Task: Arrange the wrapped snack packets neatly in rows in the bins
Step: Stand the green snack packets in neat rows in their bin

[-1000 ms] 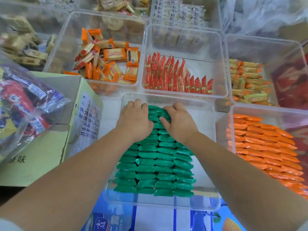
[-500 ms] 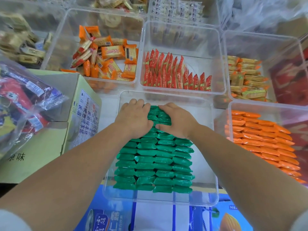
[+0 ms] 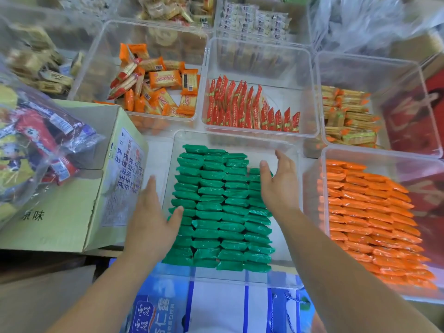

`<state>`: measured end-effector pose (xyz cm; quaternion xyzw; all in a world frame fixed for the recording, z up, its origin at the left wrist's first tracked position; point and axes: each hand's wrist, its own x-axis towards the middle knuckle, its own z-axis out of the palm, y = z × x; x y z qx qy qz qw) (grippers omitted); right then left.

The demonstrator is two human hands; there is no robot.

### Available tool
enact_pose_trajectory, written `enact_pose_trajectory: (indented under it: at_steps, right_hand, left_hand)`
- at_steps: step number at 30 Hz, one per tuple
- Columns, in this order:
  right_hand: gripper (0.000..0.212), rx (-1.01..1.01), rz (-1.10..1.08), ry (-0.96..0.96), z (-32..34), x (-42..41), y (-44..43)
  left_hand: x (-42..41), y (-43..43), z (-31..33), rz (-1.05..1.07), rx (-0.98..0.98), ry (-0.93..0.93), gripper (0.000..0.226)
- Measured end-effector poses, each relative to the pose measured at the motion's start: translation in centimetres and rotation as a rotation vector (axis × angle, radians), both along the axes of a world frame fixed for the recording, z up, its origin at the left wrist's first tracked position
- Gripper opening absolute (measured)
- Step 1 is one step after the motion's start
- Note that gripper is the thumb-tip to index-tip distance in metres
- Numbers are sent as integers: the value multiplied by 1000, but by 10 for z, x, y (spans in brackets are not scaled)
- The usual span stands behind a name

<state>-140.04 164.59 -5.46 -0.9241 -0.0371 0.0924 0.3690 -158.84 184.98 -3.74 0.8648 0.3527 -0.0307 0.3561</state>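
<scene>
The left hand (image 3: pixel 151 222) and right hand (image 3: pixel 280 186), fingers (image 3: pixel 284 164) straight and holding nothing, flank the green packets (image 3: pixel 216 207); pressing inward evenly should square the rows in the bin (image 3: pixel 240 140).

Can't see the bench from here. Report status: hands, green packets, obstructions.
Left hand open, at the green packets' left edge. Right hand open, over their right column. Packets in rows in the bin. Nothing in the way.

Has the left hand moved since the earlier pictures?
Yes. The left hand drew back leftward, from the far end of the green packets to the left wall of the bin.
</scene>
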Motion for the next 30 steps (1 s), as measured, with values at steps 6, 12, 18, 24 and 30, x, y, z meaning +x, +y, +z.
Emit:
enact_pose_trajectory:
  at_steps: [6, 12, 18, 24, 30]
  right_hand:
    - [64, -40, -177, 351, 0, 29, 21]
    - [41, 138, -203, 731, -17, 27, 23]
    - [64, 53, -145, 759, -14, 25, 25]
    - [34, 422, -250, 923, -8, 26, 14]
    - [44, 519, -396, 988, -13, 17, -7]
  left_hand:
    - [-6, -3, -8, 5, -84, 62, 71]
    - [-5, -3, -8, 9, -60, 83, 65]
    - [-3, -5, -9, -7, -24, 60, 65]
    - [-5, -4, -13, 3, -24, 44, 66]
    - [-7, -3, -13, -2, -36, 16, 67]
